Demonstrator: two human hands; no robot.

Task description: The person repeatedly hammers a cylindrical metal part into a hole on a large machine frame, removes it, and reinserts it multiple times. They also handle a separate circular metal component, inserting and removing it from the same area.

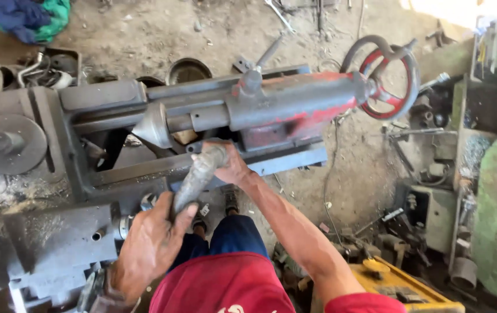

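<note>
Centre of frame: a grimy grey metal rod (198,175) is gripped at both ends, left hand (147,246) wrapped around its lower end, right hand (231,165) closed on its upper end, beside the lathe tailstock (283,104) with red handwheel (389,78).

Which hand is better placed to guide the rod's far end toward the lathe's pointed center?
Probably the right hand: it grips the grey rod at the end nearest the pointed center. The left hand holds the near end.

Your left hand (147,243) and right hand (231,168) grip the two ends of a rough grey metal shaft (197,177), held over the lathe bed (144,168). At 12 o'clock from it sits the tailstock (283,104) with its pointed centre (151,124); the red handwheel (389,78) lies at 2 o'clock.
</note>
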